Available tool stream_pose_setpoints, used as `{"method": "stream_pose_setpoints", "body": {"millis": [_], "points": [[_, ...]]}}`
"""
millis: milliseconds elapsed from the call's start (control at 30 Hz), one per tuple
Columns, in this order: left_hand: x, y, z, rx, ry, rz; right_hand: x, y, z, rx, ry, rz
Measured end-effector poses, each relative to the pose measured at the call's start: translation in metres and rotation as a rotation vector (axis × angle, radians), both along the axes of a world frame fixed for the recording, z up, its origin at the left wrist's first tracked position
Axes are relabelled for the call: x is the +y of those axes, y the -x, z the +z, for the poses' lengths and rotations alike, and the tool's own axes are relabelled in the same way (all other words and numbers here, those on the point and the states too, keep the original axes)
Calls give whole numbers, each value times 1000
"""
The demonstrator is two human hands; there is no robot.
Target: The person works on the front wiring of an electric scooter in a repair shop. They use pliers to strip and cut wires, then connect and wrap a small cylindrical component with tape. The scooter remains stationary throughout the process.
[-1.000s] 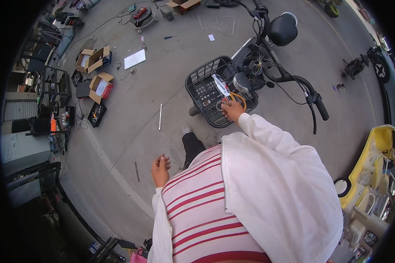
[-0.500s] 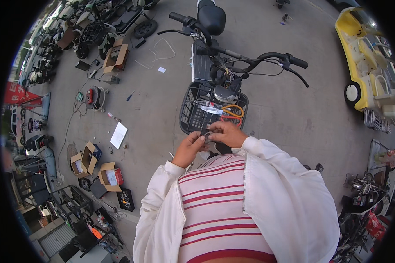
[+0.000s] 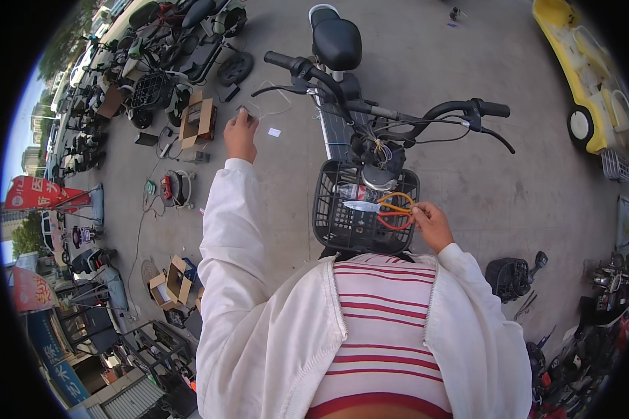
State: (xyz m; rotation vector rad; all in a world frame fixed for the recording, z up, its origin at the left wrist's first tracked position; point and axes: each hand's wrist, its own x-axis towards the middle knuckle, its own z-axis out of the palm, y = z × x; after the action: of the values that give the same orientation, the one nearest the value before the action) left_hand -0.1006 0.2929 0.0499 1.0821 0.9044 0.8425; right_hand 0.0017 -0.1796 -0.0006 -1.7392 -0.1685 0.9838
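My right hand (image 3: 432,226) pinches the handles of a pair of scissors (image 3: 397,202), one loop yellow-orange and the other red-orange. The scissors' silver blades point left over the black basket (image 3: 319,222) at the front of an electric bike. Stretched forward, my left hand (image 3: 240,140) is beside the left end of the handlebar (image 3: 278,60), closed with its fingertips together. A small dark thing seems to show at those fingertips, too small to name. In the basket lies a clear plastic bottle (image 3: 349,190) with a red label.
Beyond the handlebar is the bike's black saddle (image 3: 337,43). Opened cardboard boxes (image 3: 198,120), a cable reel (image 3: 177,188) and a white card (image 3: 275,132) lie on the ground to the left. Parked bikes line the far left; a yellow vehicle (image 3: 588,84) stands at right.
My hands, together before the basket earlier, have parted. The left has reached forward and left; the right has moved right and taken hold of the scissors. The view has shifted.
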Motion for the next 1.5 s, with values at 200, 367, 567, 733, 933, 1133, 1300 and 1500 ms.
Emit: {"method": "stream_pose_setpoints", "body": {"millis": [200, 367, 567, 733, 933, 1133, 1300, 1500], "points": [[50, -42, -16, -44, 76, -207, 18, 1, -15, -135, 104, -80], [45, -53, -4, 66, 99, -483, 67, 2, -28, -361, 149, -189], [42, -40, 6, 159, 50, -571, 115, -8, -38, -693, 320, -121], [45, -21, 1, 147, 104, -585, 127, -23, -50, -829, 477, 77], [17, 10, -26, 246, 162, -497, 118, -31, -49, -947, 460, 176], [-43, 31, -57, 380, 175, -847, 104, -8, -5, -806, 398, 244], [-111, 23, -50, 346, 0, -1251, 103, 17, 15, -497, 359, 85], [-156, 15, -56, 254, -268, -1216, 123, 40, 27, -449, 275, -81]]}}
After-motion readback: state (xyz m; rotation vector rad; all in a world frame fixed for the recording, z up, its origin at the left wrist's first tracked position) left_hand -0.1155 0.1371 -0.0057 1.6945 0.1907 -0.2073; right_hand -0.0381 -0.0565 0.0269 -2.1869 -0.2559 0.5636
